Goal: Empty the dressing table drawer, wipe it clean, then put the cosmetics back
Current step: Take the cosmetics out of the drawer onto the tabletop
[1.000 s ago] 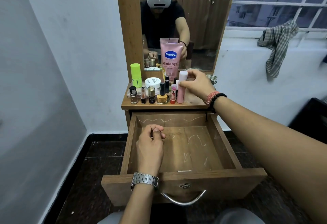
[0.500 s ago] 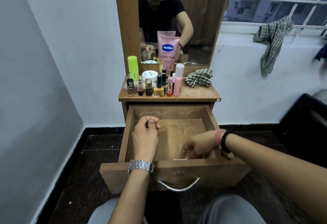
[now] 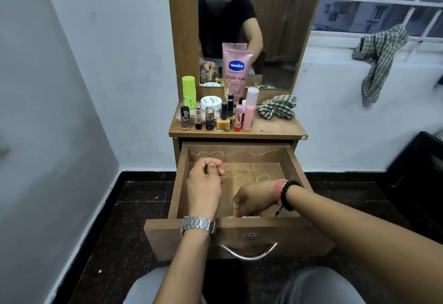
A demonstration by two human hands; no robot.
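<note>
Drawer pulled open; cosmetics stand on worktop behind it. Right hand reaches down at front inside edge, grip state cannot tell. Left hand loosely fisted, contents unclear

We have one view only, from a wide-angle camera worn on our head. It looks forward and down, close over the open drawer, facing the worktop and its mirror ahead. The lens bends the walls at the edges. Our knees show at the bottom.
</note>
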